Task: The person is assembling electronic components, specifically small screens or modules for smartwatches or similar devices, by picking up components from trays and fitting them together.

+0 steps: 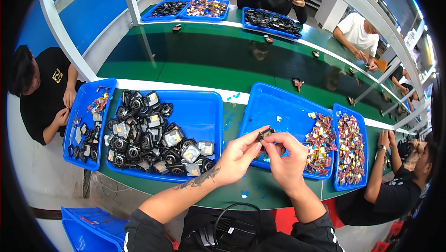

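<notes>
Close together above the near edge of a blue tray (272, 99), both of my hands work on one small black housing (266, 134). My left hand (239, 154) pinches it between thumb and fingers. From the other side, the fingertips of my right hand (287, 159) press against it; whether they also hold a smaller part is hidden. Beyond my right hand, a heap of small flex-cable parts (320, 143) in red, white and yellow fills the right side of that tray. Left of my hands, another blue tray (195, 108) holds black watch-like housings (146, 133), several with pale square pieces.
A narrow tray (364, 126) of flex-cable parts stands at right, another mixed tray (113, 87) at left. Beyond runs a green conveyor belt (195, 61) carrying scattered parts. Co-workers sit left, right and across. A white frame post (65, 34) rises at left; a blue bin (76, 219) stands below.
</notes>
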Available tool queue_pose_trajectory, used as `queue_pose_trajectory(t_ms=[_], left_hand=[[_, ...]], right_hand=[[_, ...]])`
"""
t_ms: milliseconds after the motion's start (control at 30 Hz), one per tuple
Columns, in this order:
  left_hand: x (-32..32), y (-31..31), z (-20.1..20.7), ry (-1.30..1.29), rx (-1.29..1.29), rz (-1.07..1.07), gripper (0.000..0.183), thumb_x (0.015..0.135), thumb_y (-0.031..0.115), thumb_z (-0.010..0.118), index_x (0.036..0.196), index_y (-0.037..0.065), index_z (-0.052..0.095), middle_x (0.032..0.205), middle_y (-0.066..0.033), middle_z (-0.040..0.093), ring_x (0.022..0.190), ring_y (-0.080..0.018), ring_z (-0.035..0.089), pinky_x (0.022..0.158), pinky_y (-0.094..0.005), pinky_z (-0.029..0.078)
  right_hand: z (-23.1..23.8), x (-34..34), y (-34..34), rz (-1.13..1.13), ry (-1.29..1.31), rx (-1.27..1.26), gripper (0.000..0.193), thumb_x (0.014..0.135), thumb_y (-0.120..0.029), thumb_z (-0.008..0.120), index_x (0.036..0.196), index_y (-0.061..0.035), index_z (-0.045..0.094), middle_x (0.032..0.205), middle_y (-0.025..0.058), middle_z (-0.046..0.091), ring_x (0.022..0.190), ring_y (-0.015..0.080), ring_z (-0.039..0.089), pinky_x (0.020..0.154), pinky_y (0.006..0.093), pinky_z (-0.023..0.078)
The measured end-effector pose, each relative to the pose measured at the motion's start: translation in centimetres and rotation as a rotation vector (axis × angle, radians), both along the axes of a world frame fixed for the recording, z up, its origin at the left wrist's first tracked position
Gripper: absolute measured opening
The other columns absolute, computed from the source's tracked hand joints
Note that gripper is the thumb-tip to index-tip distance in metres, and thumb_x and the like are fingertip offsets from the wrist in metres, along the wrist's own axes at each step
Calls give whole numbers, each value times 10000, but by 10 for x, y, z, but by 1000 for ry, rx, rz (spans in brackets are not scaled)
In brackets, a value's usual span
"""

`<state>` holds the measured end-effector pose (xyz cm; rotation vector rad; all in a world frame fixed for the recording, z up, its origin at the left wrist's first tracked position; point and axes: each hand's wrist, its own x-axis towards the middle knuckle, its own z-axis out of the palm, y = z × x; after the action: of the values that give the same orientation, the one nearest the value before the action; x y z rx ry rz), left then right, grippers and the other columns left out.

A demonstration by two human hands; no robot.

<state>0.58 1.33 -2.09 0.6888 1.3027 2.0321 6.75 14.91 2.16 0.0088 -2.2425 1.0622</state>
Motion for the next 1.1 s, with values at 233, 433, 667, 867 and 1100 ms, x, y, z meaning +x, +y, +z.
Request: queue_pose_trajectory(t_ms=[233, 433, 667, 867, 1100], left_hand=[[0, -3, 5, -9, 51, -67, 429, 1024, 96, 435, 1431, -27, 385, 1334, -103, 534, 1203, -168, 530, 1034, -340, 435], [-1, -3, 17, -24, 46, 11, 447, 1007, 79, 463, 1433, -15, 365, 1332, -126, 541, 1214, -175, 532, 1032, -334, 435], [-12, -6, 20, 57, 177, 289, 490, 985, 29, 484, 1451, 23, 331, 1367, -169, 517, 1243, -233, 525, 1040, -354, 432], [-13, -16, 27, 716, -221, 319, 326, 859, -91, 538, 1099, 57, 703, 1231, -177, 580, 1146, -286, 603, 936, -338, 505], [-13, -20, 25, 1011, -313, 465, 310, 800, -54, 680, 1084, 65, 712, 1083, -126, 650, 915, -231, 686, 755, -297, 566]], right_hand=[[2, 0, 2, -58, 48, 67, 216, 724, -14, 781, 733, -34, 565, 713, 54, 545, 552, 145, 452, 482, 273, 354], [-11, -10, 17, 132, -120, -550, 358, 729, -3, 763, 960, -40, 491, 921, 34, 504, 819, 117, 510, 700, 258, 476], [-10, 4, 12, 263, -334, -632, 175, 869, 28, 673, 1025, 30, 594, 962, 74, 643, 888, 134, 649, 784, 261, 554], [-6, 1, 17, 253, -281, -754, 92, 903, -3, 649, 963, 52, 606, 877, 72, 663, 811, 110, 649, 735, 234, 548], [-2, 5, 16, 249, -338, -622, 74, 909, -15, 642, 948, 28, 596, 867, 51, 645, 769, 93, 619, 699, 219, 519]])
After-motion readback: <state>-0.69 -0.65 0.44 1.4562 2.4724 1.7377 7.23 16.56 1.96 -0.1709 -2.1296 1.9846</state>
